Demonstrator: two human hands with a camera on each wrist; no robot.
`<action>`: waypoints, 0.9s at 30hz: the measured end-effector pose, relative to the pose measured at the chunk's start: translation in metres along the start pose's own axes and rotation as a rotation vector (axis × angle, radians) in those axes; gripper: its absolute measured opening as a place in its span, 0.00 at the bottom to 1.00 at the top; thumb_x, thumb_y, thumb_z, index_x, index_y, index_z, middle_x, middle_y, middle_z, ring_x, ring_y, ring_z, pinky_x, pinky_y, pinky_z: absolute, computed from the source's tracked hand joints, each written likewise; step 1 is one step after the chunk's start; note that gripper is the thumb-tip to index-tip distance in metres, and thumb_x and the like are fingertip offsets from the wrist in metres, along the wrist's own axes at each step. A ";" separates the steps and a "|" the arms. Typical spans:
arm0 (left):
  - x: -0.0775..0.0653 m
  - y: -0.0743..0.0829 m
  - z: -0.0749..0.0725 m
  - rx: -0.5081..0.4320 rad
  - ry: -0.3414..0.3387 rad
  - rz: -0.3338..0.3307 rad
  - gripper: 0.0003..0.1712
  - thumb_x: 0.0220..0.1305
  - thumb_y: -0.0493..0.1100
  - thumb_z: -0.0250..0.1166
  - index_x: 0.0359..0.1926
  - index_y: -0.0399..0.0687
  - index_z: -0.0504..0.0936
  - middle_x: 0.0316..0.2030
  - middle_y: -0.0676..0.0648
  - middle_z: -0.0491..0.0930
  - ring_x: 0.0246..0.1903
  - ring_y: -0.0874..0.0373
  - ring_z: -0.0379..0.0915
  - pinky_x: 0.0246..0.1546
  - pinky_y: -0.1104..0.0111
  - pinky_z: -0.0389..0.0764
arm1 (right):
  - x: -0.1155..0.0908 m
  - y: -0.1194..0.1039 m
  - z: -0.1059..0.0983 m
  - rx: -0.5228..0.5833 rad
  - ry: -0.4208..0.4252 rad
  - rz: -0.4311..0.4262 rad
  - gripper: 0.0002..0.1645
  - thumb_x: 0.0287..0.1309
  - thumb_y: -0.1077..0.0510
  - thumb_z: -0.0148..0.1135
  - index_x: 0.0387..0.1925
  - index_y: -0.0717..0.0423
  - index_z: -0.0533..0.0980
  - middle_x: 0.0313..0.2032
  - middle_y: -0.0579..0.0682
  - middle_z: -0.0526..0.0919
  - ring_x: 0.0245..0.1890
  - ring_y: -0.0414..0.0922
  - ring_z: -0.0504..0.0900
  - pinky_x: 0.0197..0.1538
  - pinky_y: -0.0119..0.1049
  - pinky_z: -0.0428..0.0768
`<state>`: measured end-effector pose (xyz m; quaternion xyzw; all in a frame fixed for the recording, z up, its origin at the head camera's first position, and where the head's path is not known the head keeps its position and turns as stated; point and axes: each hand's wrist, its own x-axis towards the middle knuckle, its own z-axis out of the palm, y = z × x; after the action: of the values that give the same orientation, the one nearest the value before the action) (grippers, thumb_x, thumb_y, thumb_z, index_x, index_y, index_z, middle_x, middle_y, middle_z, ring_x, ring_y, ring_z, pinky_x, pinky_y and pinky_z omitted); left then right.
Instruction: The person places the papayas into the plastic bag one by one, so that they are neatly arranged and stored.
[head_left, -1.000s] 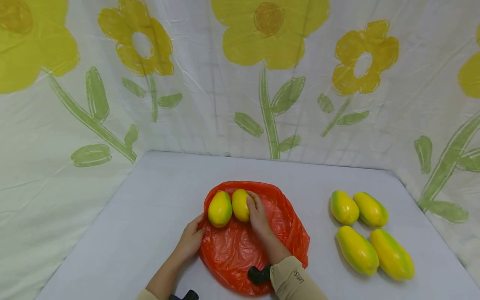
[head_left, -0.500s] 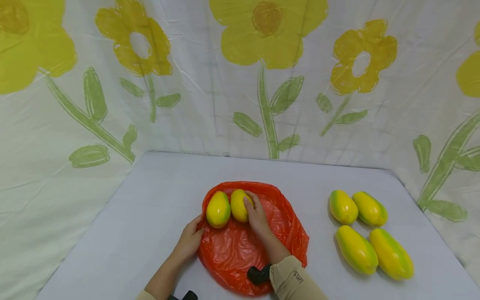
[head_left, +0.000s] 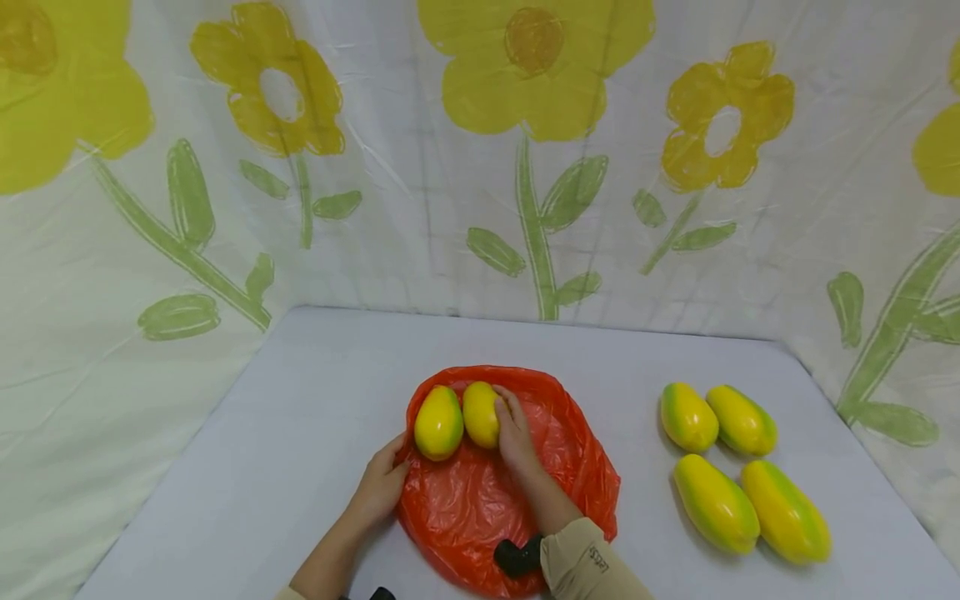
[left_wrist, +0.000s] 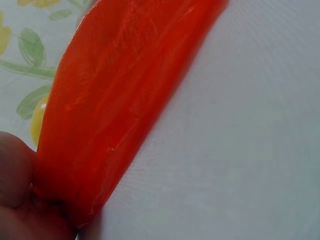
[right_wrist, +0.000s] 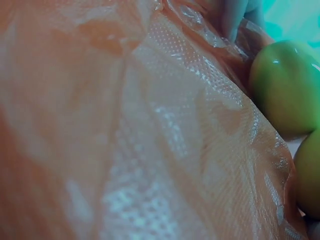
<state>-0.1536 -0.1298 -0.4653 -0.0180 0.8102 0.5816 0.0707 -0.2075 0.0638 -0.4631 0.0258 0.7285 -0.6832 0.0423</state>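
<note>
A red plastic bag point(head_left: 480, 500) lies spread open in the middle of the table, its rim standing up in a ring. My left hand point(head_left: 381, 483) pinches that rim at its left side; the left wrist view shows thumb and finger on the red film point(left_wrist: 115, 100). Inside, against the far left wall, rests one yellow-green papaya point(head_left: 438, 423). Beside it is a second papaya point(head_left: 480, 415), gripped from its right side by my right hand point(head_left: 517, 437). Both papayas, one upper point(right_wrist: 285, 90) and one lower point(right_wrist: 307, 175), show at the right edge of the right wrist view.
Several more papayas lie on the right of the white table point(head_left: 300, 400): a nearer pair point(head_left: 716, 504) and a farther pair point(head_left: 688, 417). A white cloth point(head_left: 420, 208) printed with yellow flowers hangs behind the table and along its sides.
</note>
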 end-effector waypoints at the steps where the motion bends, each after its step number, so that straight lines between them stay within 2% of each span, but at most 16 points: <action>1: 0.000 0.000 0.000 0.006 0.000 0.006 0.28 0.67 0.34 0.46 0.68 0.39 0.59 0.67 0.38 0.62 0.66 0.41 0.57 0.57 0.53 0.72 | 0.000 0.000 0.000 0.008 0.007 0.008 0.27 0.70 0.44 0.37 0.66 0.48 0.60 0.59 0.54 0.67 0.55 0.52 0.68 0.58 0.51 0.73; 8: -0.001 0.001 -0.001 -0.010 -0.008 0.026 0.28 0.67 0.34 0.46 0.68 0.40 0.59 0.66 0.38 0.63 0.64 0.42 0.62 0.53 0.56 0.77 | -0.002 -0.003 -0.005 0.013 0.055 0.041 0.28 0.69 0.43 0.37 0.66 0.48 0.61 0.61 0.53 0.67 0.57 0.53 0.67 0.62 0.55 0.69; 11: 0.000 0.000 -0.001 -0.002 -0.003 0.027 0.28 0.67 0.33 0.46 0.68 0.39 0.59 0.66 0.38 0.63 0.64 0.42 0.61 0.55 0.56 0.75 | -0.003 -0.007 -0.007 -0.022 0.058 0.048 0.28 0.68 0.43 0.40 0.65 0.46 0.62 0.61 0.52 0.67 0.57 0.52 0.68 0.61 0.55 0.70; 15: 0.002 -0.003 -0.001 0.001 0.005 0.006 0.28 0.67 0.34 0.46 0.68 0.40 0.59 0.66 0.39 0.63 0.65 0.42 0.61 0.55 0.56 0.75 | -0.008 -0.018 -0.015 -0.119 0.017 0.027 0.26 0.67 0.46 0.45 0.65 0.45 0.63 0.68 0.51 0.60 0.64 0.56 0.62 0.62 0.58 0.68; 18: 0.003 -0.003 0.000 0.002 0.006 0.003 0.29 0.67 0.34 0.46 0.68 0.40 0.59 0.66 0.39 0.63 0.65 0.42 0.61 0.54 0.57 0.76 | -0.015 -0.029 -0.027 -0.191 -0.009 -0.024 0.27 0.66 0.48 0.47 0.65 0.45 0.63 0.72 0.49 0.53 0.69 0.58 0.55 0.64 0.62 0.63; 22: 0.002 -0.004 0.000 0.005 0.004 0.007 0.28 0.67 0.34 0.46 0.68 0.40 0.59 0.66 0.39 0.64 0.64 0.42 0.61 0.54 0.57 0.76 | -0.024 -0.039 -0.048 -0.233 -0.024 -0.098 0.27 0.66 0.49 0.49 0.65 0.47 0.63 0.71 0.49 0.55 0.70 0.56 0.55 0.65 0.61 0.61; 27: 0.000 -0.002 -0.001 0.011 0.005 0.011 0.28 0.67 0.34 0.46 0.68 0.40 0.59 0.66 0.38 0.63 0.65 0.41 0.61 0.54 0.56 0.76 | -0.034 -0.053 -0.078 -0.261 -0.051 -0.155 0.28 0.66 0.49 0.50 0.65 0.51 0.62 0.72 0.52 0.51 0.72 0.57 0.47 0.69 0.61 0.52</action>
<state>-0.1539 -0.1311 -0.4670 -0.0147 0.8138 0.5773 0.0655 -0.1804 0.1394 -0.4027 -0.0537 0.8097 -0.5843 0.0109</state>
